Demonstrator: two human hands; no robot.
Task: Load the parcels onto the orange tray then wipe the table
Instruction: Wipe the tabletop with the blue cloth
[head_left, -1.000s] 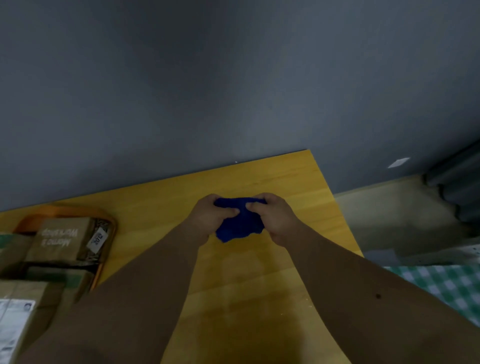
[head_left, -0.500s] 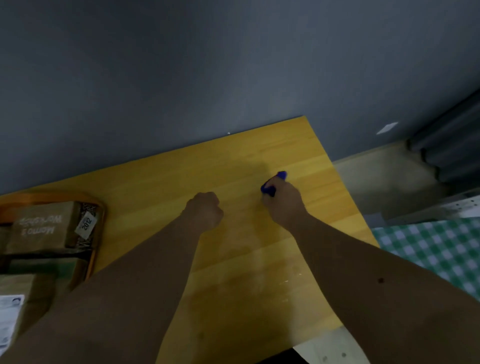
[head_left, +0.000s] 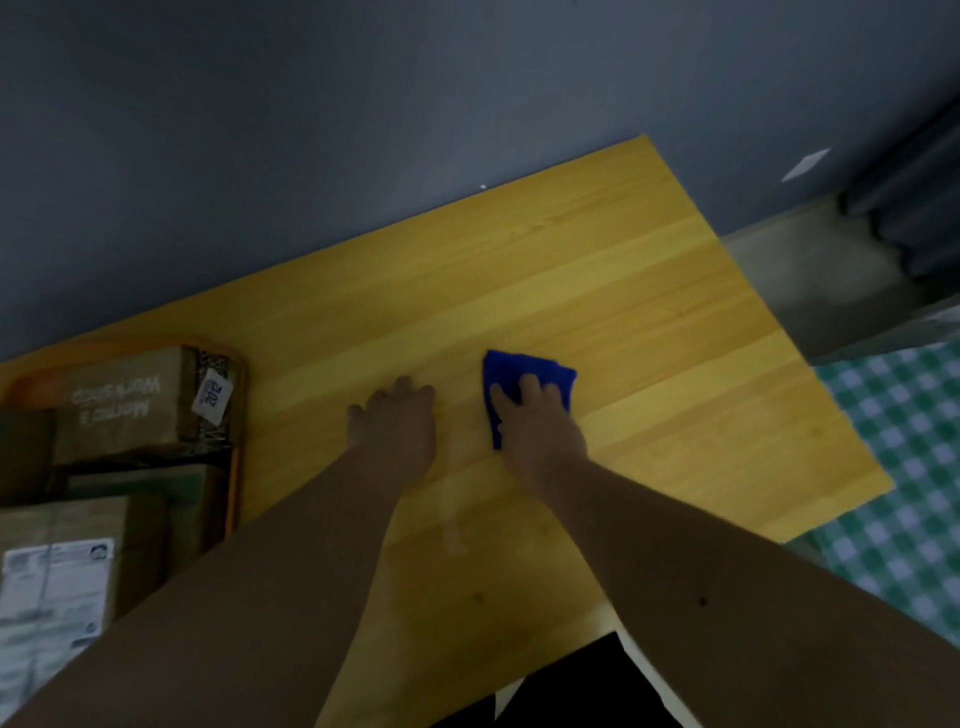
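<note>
Cloth (head_left: 530, 382), bunched between both hands a second ago, now lies spread flat on the desk (head_left: 649, 312); wiping has begun. Right hand (head_left: 537, 423) presses it, fingers straight, cloth showing ahead of fingertips. Left hand (head_left: 397, 421) flat, empty, left of cloth. Parcels (head_left: 122, 410) sit on orange tray (head_left: 235, 467), far left of cloth.

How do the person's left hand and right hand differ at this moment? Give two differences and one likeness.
The right hand presses a blue cloth onto the table; the left hand rests on bare wood. The right hand lies nearer the table's right edge; the left hand lies nearer the orange tray. Both lie flat, fingers extended.
</note>
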